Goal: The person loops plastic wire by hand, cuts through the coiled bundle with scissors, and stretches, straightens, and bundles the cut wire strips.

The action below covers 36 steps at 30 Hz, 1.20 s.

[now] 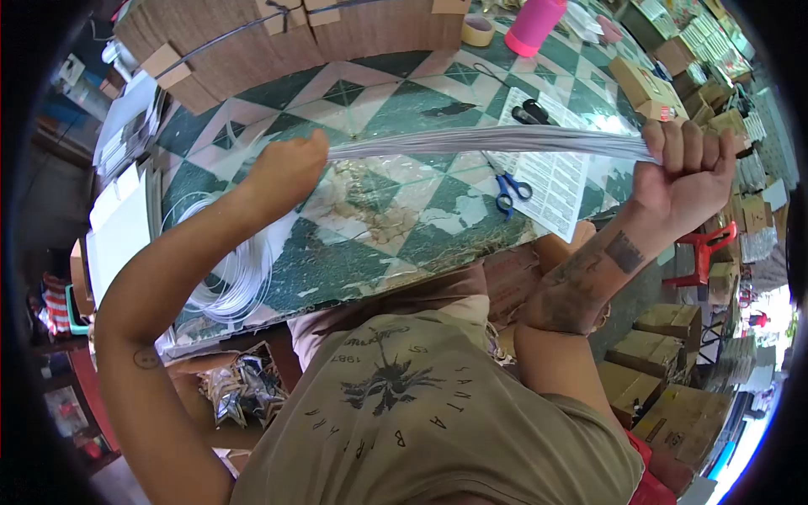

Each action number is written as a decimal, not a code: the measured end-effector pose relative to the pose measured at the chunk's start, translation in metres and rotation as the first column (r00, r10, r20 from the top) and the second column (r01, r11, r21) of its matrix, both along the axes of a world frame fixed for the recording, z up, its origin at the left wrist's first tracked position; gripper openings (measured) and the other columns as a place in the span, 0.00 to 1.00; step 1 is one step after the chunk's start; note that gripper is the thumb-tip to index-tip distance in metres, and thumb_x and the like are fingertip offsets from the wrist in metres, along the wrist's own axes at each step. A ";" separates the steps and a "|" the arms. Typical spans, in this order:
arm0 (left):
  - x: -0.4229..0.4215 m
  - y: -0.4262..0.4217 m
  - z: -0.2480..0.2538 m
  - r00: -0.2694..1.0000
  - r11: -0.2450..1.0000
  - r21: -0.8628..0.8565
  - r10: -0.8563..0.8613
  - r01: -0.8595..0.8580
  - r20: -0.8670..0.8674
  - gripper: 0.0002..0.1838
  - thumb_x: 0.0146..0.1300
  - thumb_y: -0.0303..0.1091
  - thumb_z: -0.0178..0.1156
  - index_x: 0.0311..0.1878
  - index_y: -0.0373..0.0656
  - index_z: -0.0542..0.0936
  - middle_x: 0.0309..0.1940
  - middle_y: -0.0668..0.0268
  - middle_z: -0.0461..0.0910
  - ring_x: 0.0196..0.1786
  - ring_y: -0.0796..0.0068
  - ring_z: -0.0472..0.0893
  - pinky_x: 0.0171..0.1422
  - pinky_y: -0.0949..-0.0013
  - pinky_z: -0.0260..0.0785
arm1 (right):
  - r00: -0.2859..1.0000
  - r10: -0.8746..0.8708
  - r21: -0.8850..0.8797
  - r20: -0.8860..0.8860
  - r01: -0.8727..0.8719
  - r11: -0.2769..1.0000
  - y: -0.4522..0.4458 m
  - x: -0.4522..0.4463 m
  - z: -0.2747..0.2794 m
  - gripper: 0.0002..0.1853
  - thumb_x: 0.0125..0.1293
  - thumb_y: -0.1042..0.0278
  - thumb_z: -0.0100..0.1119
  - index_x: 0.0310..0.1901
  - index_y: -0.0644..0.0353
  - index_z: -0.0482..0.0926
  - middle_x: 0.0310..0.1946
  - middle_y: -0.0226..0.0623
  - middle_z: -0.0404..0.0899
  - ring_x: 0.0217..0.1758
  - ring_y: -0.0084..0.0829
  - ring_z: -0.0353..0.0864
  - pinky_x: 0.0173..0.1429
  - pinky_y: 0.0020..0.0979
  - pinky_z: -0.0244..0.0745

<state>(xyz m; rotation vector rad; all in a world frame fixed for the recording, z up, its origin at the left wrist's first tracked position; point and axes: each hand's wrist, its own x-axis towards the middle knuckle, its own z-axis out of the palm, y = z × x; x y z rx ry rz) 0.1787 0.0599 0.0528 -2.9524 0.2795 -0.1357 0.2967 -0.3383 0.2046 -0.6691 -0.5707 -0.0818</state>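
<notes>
A bundle of thin grey-white strands (480, 141), wire or cord, is stretched nearly level above the table. My left hand (290, 164) is closed around its left end, and loose strands trail beyond that fist. At the right end, the fingers of my right hand (686, 168) are wrapped round the bundle. A loose coil of similar white strand (231, 290) lies at the table's left edge, below my left forearm. Under the bundle are blue-handled scissors (512, 195), resting on a printed sheet (551, 181). A small black object (530, 112) sits on the same sheet.
The green-and-white patterned table (379, 244) has a worn front edge close to my body. Behind stand a strapped brown stack (278, 50), a tape roll (477, 32) and a pink bottle (535, 25). White stacks (122, 210) flank the left; cardboard boxes (673, 404) and a red stool (700, 252) are right.
</notes>
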 end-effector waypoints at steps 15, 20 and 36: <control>-0.087 -0.120 0.071 0.822 0.555 -0.722 -0.113 -0.414 -0.558 0.30 0.62 0.49 0.71 0.56 0.31 0.80 0.50 0.47 0.83 0.55 0.56 0.80 0.56 0.60 0.73 | 0.924 -0.154 0.255 -0.349 0.252 0.934 0.048 -0.032 -0.101 0.25 0.81 0.60 0.39 0.20 0.42 0.54 0.14 0.21 0.48 0.18 0.20 0.47 0.34 0.31 0.54; 0.003 -0.200 -0.042 0.952 -0.932 -0.196 -0.294 -0.304 -0.079 0.20 0.72 0.48 0.59 0.57 0.44 0.75 0.53 0.56 0.77 0.56 0.65 0.76 0.58 0.65 0.70 | 0.899 -0.130 0.269 -0.419 0.260 0.927 0.039 -0.085 -0.130 0.25 0.82 0.60 0.39 0.20 0.44 0.55 0.15 0.22 0.53 0.23 0.23 0.58 0.42 0.33 0.63; -0.001 -0.147 0.078 1.000 -0.502 -0.865 -0.029 -0.019 -0.006 0.16 0.73 0.39 0.57 0.28 0.44 0.75 0.14 0.72 0.67 0.14 0.82 0.62 0.19 0.75 0.54 | 0.951 0.171 -0.900 -0.259 -0.301 0.314 0.128 -0.108 -0.170 0.06 0.63 0.72 0.63 0.36 0.67 0.83 0.31 0.38 0.83 0.35 0.27 0.79 0.38 0.27 0.73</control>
